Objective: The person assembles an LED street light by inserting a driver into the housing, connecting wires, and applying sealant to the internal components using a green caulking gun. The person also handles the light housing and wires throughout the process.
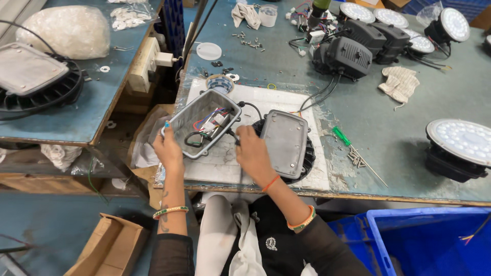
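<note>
The open grey metal driver box (pixel 204 122), wiring exposed, tilts in the left hand (pixel 168 148)'s closed grip; right hand (pixel 251 153) pinches its black cable (pixel 234 135), grey metal lid (pixel 284 143) still off.

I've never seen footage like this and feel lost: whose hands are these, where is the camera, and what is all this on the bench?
The camera sits on a person's head, looking down at their own bare hands. The left hand holds a tilted grey metal box with coloured wires inside. The right hand pinches a black cable at the box's edge, beside a grey lid lying on a dark round lamp. On the bench lie a green screwdriver, loose screws, a cloth glove and more round lamps.
</note>
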